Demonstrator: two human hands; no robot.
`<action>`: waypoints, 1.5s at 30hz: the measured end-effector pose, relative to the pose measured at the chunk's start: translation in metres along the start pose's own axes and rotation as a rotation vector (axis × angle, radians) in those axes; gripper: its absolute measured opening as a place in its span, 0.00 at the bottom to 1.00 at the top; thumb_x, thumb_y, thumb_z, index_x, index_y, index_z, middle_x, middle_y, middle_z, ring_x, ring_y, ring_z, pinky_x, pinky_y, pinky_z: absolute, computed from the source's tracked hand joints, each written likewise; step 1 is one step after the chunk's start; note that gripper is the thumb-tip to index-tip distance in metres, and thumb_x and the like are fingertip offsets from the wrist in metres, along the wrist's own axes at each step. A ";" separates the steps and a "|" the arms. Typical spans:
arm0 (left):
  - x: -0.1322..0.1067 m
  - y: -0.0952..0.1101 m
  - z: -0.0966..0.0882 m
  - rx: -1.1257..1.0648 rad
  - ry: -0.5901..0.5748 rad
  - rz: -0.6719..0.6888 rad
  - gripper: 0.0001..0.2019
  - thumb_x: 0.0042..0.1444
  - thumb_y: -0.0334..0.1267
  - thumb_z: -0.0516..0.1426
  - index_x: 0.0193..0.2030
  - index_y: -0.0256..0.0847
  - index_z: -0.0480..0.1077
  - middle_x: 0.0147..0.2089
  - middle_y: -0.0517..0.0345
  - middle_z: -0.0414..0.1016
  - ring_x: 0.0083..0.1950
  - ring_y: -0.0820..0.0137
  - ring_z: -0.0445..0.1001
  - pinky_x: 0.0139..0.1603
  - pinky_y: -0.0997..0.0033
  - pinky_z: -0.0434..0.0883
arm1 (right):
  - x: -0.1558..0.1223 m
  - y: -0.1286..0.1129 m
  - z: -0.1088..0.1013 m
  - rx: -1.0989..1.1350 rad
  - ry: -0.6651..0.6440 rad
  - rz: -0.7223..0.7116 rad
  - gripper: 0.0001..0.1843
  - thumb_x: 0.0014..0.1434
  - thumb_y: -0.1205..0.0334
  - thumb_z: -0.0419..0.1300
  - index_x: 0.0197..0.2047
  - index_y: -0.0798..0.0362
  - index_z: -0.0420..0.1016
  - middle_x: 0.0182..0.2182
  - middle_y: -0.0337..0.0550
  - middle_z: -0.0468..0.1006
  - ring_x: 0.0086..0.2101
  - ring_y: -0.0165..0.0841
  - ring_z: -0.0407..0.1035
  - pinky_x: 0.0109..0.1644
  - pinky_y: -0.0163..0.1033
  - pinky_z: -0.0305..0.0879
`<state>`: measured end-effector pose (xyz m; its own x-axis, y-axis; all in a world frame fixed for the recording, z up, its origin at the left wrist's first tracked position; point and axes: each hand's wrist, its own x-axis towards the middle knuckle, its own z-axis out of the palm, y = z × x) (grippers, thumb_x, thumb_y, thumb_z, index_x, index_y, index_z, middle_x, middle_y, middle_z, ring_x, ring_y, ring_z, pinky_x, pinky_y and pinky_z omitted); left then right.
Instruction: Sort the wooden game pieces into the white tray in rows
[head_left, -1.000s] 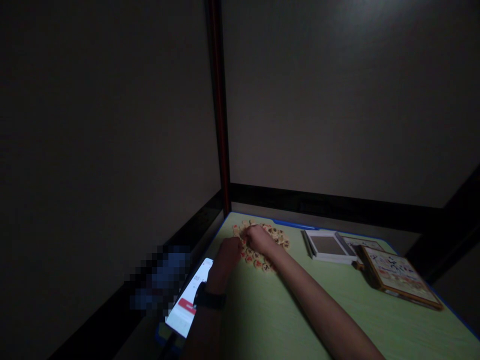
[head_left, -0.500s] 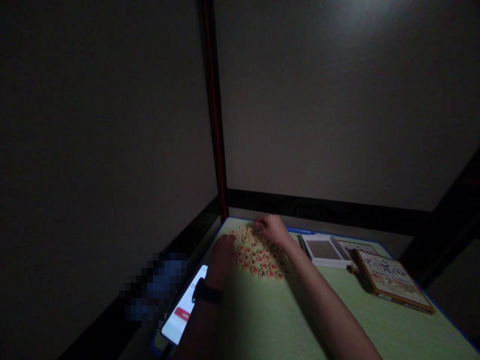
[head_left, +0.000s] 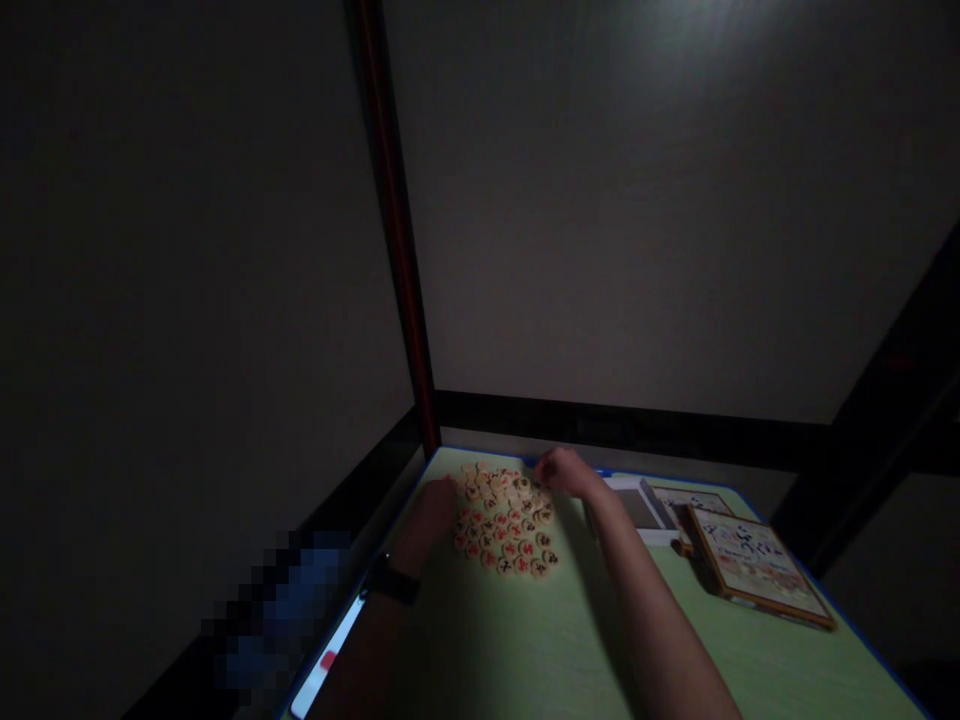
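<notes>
Many round wooden Chinese chess pieces [head_left: 501, 533] with red and black characters lie on the green table [head_left: 517, 640]. At the back they crowd together, some blank side up; nearer me they lie in loose rows. My left hand [head_left: 435, 508], with a dark band on its wrist, rests beside the left edge of the pieces. Its fingers look curled, and whatever is in them is hidden. At the back right of the pieces is my right hand [head_left: 566, 472], fingers bent down and drawn together. Anything in its fingertips is too dim to make out.
Right of my right forearm are a shallow white box tray [head_left: 660, 537], a flat printed sheet [head_left: 697, 500] and a printed box lid [head_left: 757, 560]. A lit phone [head_left: 326, 655] lies along the left table edge. Walls [head_left: 600, 250] stand close behind and left.
My right hand has moved off the far pieces to their right side. The back pieces are more spread and more of them show. The whole view has shifted slightly.
</notes>
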<state>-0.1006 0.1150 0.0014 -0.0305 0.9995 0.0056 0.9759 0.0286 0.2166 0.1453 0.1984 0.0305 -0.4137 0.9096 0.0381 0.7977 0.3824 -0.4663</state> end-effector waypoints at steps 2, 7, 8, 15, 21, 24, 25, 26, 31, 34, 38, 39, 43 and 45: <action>-0.001 -0.005 -0.004 -0.042 -0.016 0.017 0.14 0.62 0.25 0.50 0.45 0.34 0.76 0.49 0.45 0.80 0.51 0.64 0.76 0.52 0.70 0.67 | 0.002 0.002 0.005 -0.003 -0.033 0.013 0.19 0.44 0.82 0.57 0.31 0.56 0.85 0.29 0.42 0.85 0.34 0.33 0.79 0.34 0.28 0.63; -0.005 -0.017 -0.011 -0.124 -0.055 -0.007 0.09 0.53 0.28 0.59 0.39 0.37 0.79 0.42 0.52 0.81 0.45 0.66 0.77 0.45 0.73 0.68 | 0.004 0.005 0.009 -0.027 -0.057 0.032 0.18 0.47 0.80 0.57 0.33 0.54 0.85 0.31 0.43 0.86 0.36 0.34 0.79 0.36 0.30 0.65; -0.005 -0.018 -0.011 -0.135 -0.057 -0.020 0.08 0.52 0.27 0.60 0.38 0.37 0.79 0.41 0.53 0.81 0.44 0.66 0.77 0.44 0.73 0.68 | 0.004 0.006 0.009 -0.034 -0.053 0.036 0.17 0.47 0.79 0.58 0.33 0.54 0.86 0.32 0.44 0.86 0.37 0.35 0.79 0.37 0.30 0.65; -0.001 -0.016 -0.006 -0.197 -0.053 -0.024 0.09 0.53 0.27 0.59 0.37 0.36 0.81 0.40 0.53 0.83 0.43 0.66 0.78 0.46 0.72 0.69 | 0.004 0.012 0.013 -0.092 -0.015 0.116 0.12 0.52 0.74 0.61 0.36 0.54 0.86 0.38 0.50 0.86 0.43 0.40 0.79 0.41 0.33 0.66; -0.002 -0.013 0.001 -0.182 0.000 -0.077 0.19 0.55 0.27 0.59 0.54 0.35 0.76 0.51 0.47 0.81 0.50 0.66 0.78 0.52 0.73 0.70 | 0.002 0.012 0.022 -0.137 -0.036 0.186 0.13 0.54 0.70 0.62 0.40 0.51 0.85 0.41 0.50 0.85 0.46 0.40 0.78 0.43 0.33 0.67; -0.006 -0.009 -0.001 -0.159 0.008 -0.088 0.18 0.56 0.27 0.59 0.54 0.36 0.76 0.51 0.47 0.81 0.51 0.65 0.78 0.53 0.72 0.70 | 0.001 0.009 0.025 -0.163 -0.035 0.218 0.12 0.55 0.67 0.63 0.42 0.51 0.84 0.43 0.52 0.84 0.47 0.42 0.78 0.43 0.35 0.67; -0.008 -0.007 -0.002 -0.144 0.017 -0.090 0.17 0.58 0.27 0.58 0.54 0.36 0.76 0.52 0.47 0.80 0.53 0.65 0.77 0.55 0.72 0.69 | 0.001 0.009 0.025 -0.171 -0.033 0.227 0.12 0.56 0.66 0.63 0.43 0.51 0.84 0.44 0.52 0.84 0.47 0.43 0.78 0.43 0.36 0.67; -0.010 -0.005 -0.003 -0.126 0.028 -0.092 0.17 0.59 0.27 0.56 0.54 0.36 0.76 0.53 0.46 0.80 0.54 0.64 0.77 0.55 0.71 0.69 | 0.000 0.008 0.025 -0.177 -0.032 0.234 0.13 0.56 0.65 0.63 0.44 0.51 0.83 0.44 0.53 0.84 0.47 0.43 0.78 0.43 0.36 0.67; -0.023 0.014 -0.001 -0.026 0.095 -0.094 0.15 0.66 0.29 0.48 0.51 0.34 0.75 0.50 0.41 0.79 0.52 0.60 0.77 0.53 0.63 0.69 | -0.003 0.006 0.018 -0.198 -0.054 0.233 0.12 0.57 0.61 0.63 0.44 0.50 0.82 0.45 0.54 0.83 0.47 0.44 0.78 0.41 0.36 0.68; -0.028 0.033 0.009 0.019 0.164 0.046 0.13 0.65 0.29 0.50 0.46 0.36 0.76 0.48 0.43 0.79 0.53 0.59 0.75 0.56 0.62 0.68 | -0.004 0.004 0.013 -0.204 -0.094 0.196 0.11 0.57 0.59 0.65 0.43 0.49 0.83 0.45 0.51 0.84 0.47 0.42 0.78 0.40 0.35 0.66; -0.032 0.064 0.024 -0.056 0.207 0.294 0.15 0.66 0.30 0.48 0.49 0.39 0.76 0.55 0.49 0.77 0.59 0.60 0.70 0.61 0.60 0.66 | -0.004 -0.001 0.013 -0.232 -0.184 0.160 0.09 0.56 0.58 0.65 0.38 0.51 0.84 0.40 0.52 0.85 0.44 0.43 0.79 0.37 0.35 0.66; -0.032 0.071 0.028 -0.082 0.220 0.341 0.15 0.67 0.31 0.49 0.52 0.40 0.75 0.57 0.50 0.77 0.61 0.61 0.69 0.64 0.60 0.65 | -0.004 -0.002 0.013 -0.241 -0.204 0.157 0.09 0.56 0.59 0.65 0.37 0.52 0.85 0.39 0.53 0.85 0.42 0.43 0.79 0.36 0.35 0.66; -0.036 0.087 0.042 -0.110 0.280 0.464 0.17 0.68 0.35 0.48 0.58 0.40 0.72 0.60 0.51 0.75 0.64 0.61 0.68 0.66 0.58 0.65 | -0.004 -0.004 0.017 -0.264 -0.237 0.154 0.08 0.53 0.62 0.67 0.37 0.54 0.85 0.37 0.52 0.85 0.41 0.42 0.79 0.34 0.33 0.65; -0.036 0.087 0.047 -0.105 0.291 0.483 0.18 0.69 0.36 0.47 0.59 0.39 0.72 0.59 0.50 0.76 0.63 0.61 0.69 0.66 0.59 0.65 | -0.005 -0.004 0.017 -0.262 -0.224 0.156 0.09 0.53 0.64 0.66 0.38 0.54 0.85 0.37 0.52 0.85 0.40 0.41 0.79 0.34 0.33 0.65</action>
<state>-0.0043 0.0819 -0.0261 0.3407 0.8540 0.3933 0.8675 -0.4468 0.2187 0.1364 0.1899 0.0175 -0.3407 0.9133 -0.2233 0.9320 0.2968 -0.2082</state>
